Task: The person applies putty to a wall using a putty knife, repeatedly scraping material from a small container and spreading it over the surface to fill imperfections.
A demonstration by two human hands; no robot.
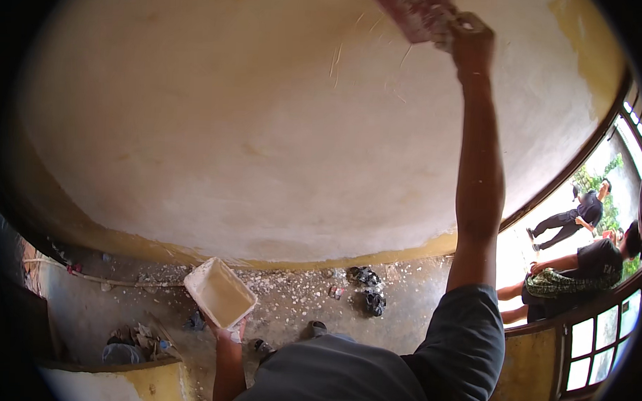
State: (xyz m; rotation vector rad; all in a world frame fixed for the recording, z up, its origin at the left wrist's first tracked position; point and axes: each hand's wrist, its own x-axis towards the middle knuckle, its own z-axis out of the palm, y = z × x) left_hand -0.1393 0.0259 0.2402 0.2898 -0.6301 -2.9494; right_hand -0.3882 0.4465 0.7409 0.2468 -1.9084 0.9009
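Note:
My right arm is stretched up toward the plastered wall (252,141). In my right hand (473,49), fingers closed around it, is a flat reddish trowel (414,14) smeared with pale plaster. Its blade lies at or very close to the wall, at the top edge of the view; whether it touches I cannot tell. Low on the left, my left hand (230,330) supports a pale rectangular tub (203,301) from beneath, its fingers mostly hidden. Cream-coloured paste covers the tub's inside. A few thin scratch-like ridges mark the wall near the trowel.
White flakes litter the concrete floor (289,298) along the wall's foot. Black plastic bags (374,303) lie there, with a pipe (131,284) farther left. Debris (136,342) is heaped at lower left. At the right, people (580,270) are beyond an opening beside a paned window (602,341).

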